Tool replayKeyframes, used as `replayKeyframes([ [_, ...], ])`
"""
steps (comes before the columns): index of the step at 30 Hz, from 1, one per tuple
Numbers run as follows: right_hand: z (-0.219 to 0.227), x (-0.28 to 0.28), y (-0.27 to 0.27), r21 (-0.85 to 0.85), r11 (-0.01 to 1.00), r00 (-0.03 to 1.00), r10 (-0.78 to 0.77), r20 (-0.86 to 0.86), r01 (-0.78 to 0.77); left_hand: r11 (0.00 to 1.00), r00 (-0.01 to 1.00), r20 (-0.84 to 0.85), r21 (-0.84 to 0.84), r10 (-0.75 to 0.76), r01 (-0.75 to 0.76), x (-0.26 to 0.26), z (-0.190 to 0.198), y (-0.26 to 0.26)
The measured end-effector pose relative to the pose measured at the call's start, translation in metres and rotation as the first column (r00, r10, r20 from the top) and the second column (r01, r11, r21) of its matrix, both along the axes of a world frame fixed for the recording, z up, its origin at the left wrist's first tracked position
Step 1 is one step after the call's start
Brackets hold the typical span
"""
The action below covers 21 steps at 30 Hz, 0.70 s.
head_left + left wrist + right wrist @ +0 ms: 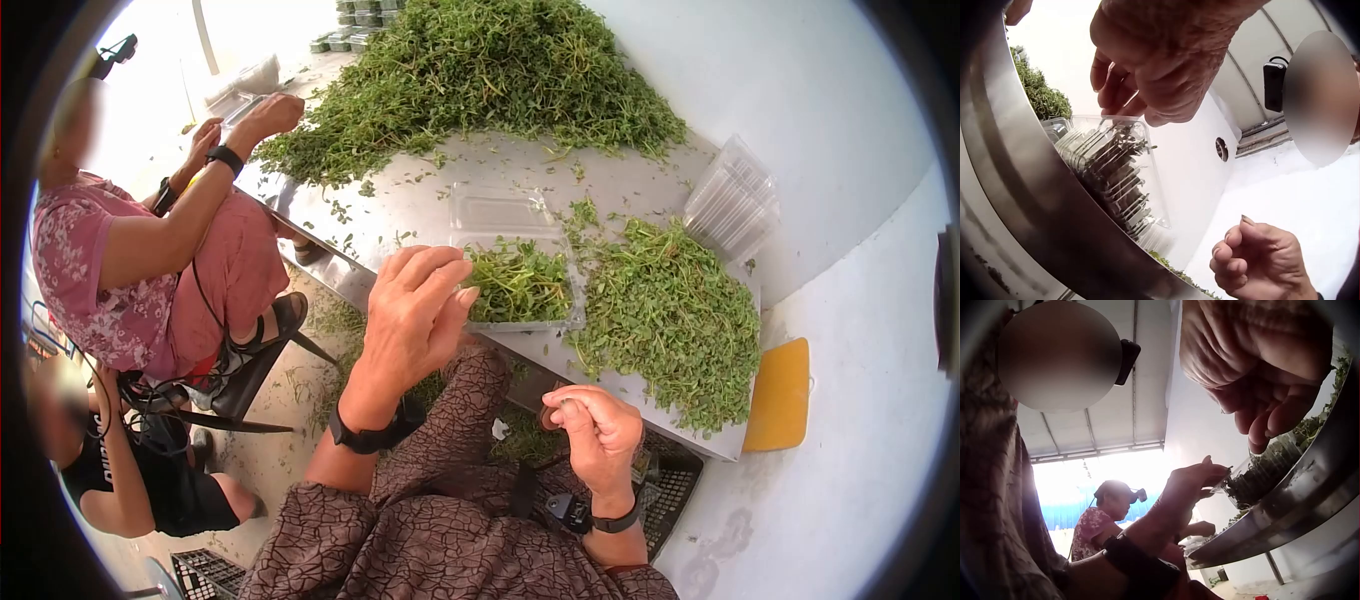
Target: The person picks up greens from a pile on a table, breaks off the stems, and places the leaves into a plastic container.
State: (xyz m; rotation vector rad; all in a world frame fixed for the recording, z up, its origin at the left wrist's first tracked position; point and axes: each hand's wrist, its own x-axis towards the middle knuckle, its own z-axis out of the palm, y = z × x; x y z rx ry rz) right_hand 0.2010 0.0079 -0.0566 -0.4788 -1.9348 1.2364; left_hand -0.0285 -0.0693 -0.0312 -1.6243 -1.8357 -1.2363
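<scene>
A clear plastic container (577, 318) stands at the table's near edge, its hinged lid (497, 205) laid back away from me. Leafy green sprigs (520, 280) fill its base. My left hand (415, 310) pinches the container's left rim between thumb and fingers, as the right wrist view also shows. Off the table edge, to the right of the container, my right hand (600, 430) hovers with its fingers curled and the thumb against the index finger. Nothing shows in its grasp in the left wrist view. Beside the container on the right lies a heap of loose greens (670, 310).
A much larger mound of greens (480, 80) covers the far part of the metal table (430, 190). Nested clear containers (732, 200) lean by the wall. A yellow board (780, 395) and a black crate (672, 495) are at right. Another person (150, 240) sits at left.
</scene>
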Motion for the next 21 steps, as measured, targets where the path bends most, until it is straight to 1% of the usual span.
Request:
replayKeyframes([
  [3,0.0,0.0,0.0,-0.003,1.0,1.0,-0.011,0.005,0.011,1.0,0.999,-0.037,0.01,0.007,-0.007,0.003,0.001,-0.003],
  [5,0.002,0.0,-0.001,0.005,1.0,1.0,-0.015,0.019,0.015,0.993,0.988,-0.105,-0.046,-0.116,0.112,0.006,0.002,-0.003],
  [6,0.003,-0.001,-0.001,0.014,1.0,0.999,-0.02,0.03,0.019,0.986,0.979,-0.148,-0.109,-0.142,0.127,0.007,-0.001,-0.003],
  [7,0.004,-0.002,-0.001,0.015,0.999,0.999,-0.029,0.033,0.029,0.985,0.978,-0.145,-0.108,-0.151,0.136,0.009,-0.001,-0.003],
  [9,0.005,-0.002,-0.002,0.076,0.997,0.999,-0.03,0.017,0.029,0.963,0.973,-0.146,-0.228,-0.178,0.141,0.015,0.0,0.0],
  [10,0.006,-0.003,-0.003,0.083,0.996,0.999,-0.038,0.029,0.035,0.959,0.978,-0.119,-0.249,-0.172,0.138,0.016,0.0,0.001],
  [11,0.009,-0.002,-0.004,0.055,0.998,0.999,-0.03,0.04,0.028,0.955,0.972,-0.114,-0.241,-0.204,0.172,0.017,0.0,0.003],
  [13,0.004,-0.002,-0.003,0.102,0.994,0.999,-0.042,0.019,0.04,0.939,0.982,-0.111,-0.328,-0.152,0.108,0.017,-0.001,0.006],
  [14,0.0,-0.003,-0.002,0.099,0.995,1.0,-0.027,0.004,0.026,0.949,0.986,-0.1,-0.301,-0.133,0.098,0.017,-0.004,0.01],
  [15,-0.002,-0.003,-0.001,0.104,0.993,0.999,-0.052,0.008,0.051,0.947,0.983,-0.097,-0.295,-0.158,0.123,0.015,-0.006,0.012],
  [17,-0.005,-0.003,0.0,0.166,0.986,0.999,-0.027,-0.032,0.032,0.948,0.979,-0.144,-0.303,-0.144,0.095,0.012,-0.006,0.013],
  [18,-0.006,-0.003,0.001,0.191,0.981,0.998,-0.034,-0.053,0.043,0.947,0.983,-0.125,-0.308,-0.137,0.093,0.013,-0.002,0.013],
  [19,-0.006,-0.002,0.001,0.19,0.98,0.998,-0.048,-0.049,0.056,0.945,0.981,-0.122,-0.308,-0.151,0.107,0.012,-0.001,0.013],
  [21,-0.005,0.001,0.002,0.204,0.978,0.999,-0.044,0.009,0.041,0.94,0.979,-0.138,-0.327,-0.15,0.098,0.006,0.0,0.012],
])
